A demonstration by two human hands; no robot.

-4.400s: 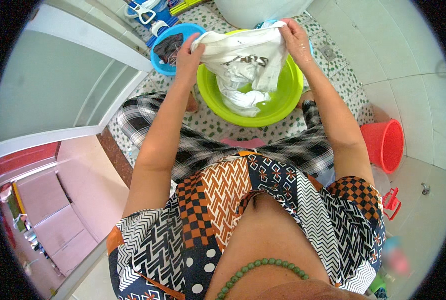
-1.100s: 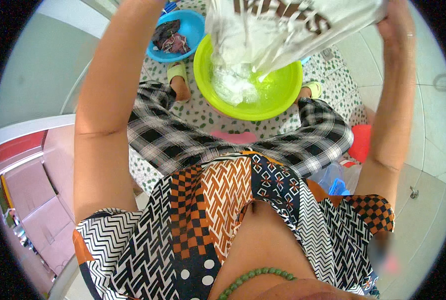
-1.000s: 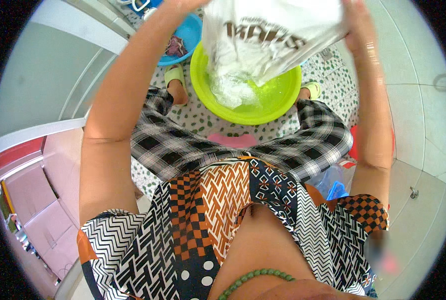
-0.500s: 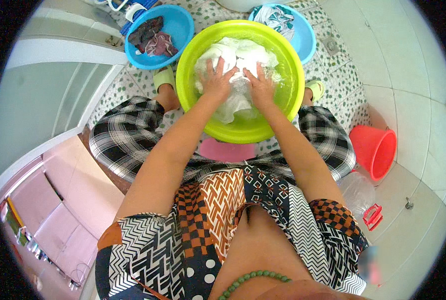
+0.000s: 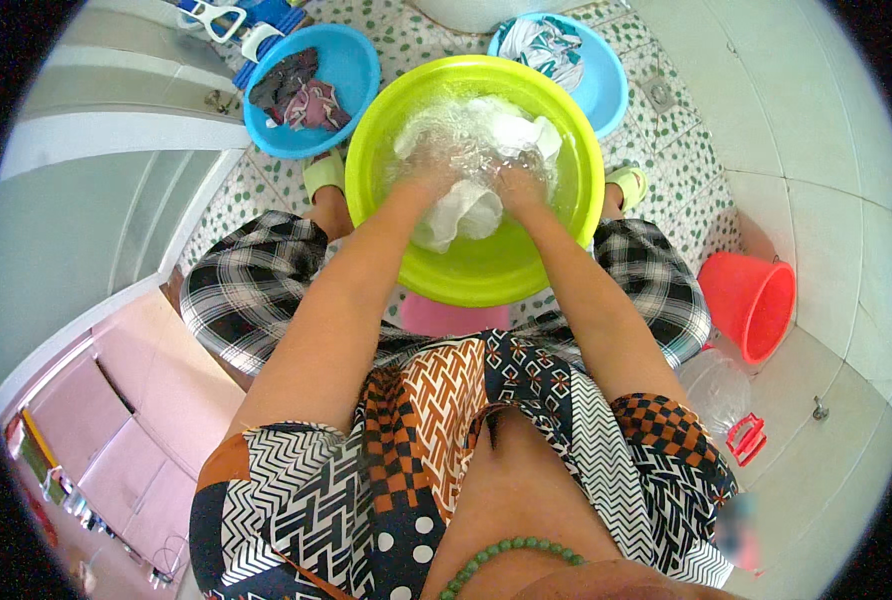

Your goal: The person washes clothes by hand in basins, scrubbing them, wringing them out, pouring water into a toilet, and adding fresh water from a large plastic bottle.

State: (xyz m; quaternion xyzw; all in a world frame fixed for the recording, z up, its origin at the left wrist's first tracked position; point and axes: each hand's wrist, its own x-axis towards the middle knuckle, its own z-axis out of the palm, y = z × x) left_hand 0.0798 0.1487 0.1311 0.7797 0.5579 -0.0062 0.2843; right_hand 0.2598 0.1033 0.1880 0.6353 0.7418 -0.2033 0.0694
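A wide lime-green basin (image 5: 358,190) holds water and a soaked white cloth (image 5: 466,212), bunched up and partly under the surface. My left hand (image 5: 434,172) is pushed into the water on the left side of the cloth. On the cloth's right side, my right hand (image 5: 521,183) is in the water too, close to the left one. Ripples and splashing hide the fingers of both hands, so their grip on the cloth cannot be made out.
Behind on the left stands a blue basin (image 5: 365,95) with dark and pinkish clothes (image 5: 311,105). Another blue basin (image 5: 611,85) at the back right holds white-and-teal cloth (image 5: 541,50). A red bucket (image 5: 746,300) and a clear plastic jug (image 5: 716,385) sit by the right wall.
Both hands have gone from lying spread on top of the white cloth down into the water. The cloth has shifted and bunched, and the water is stirred up.
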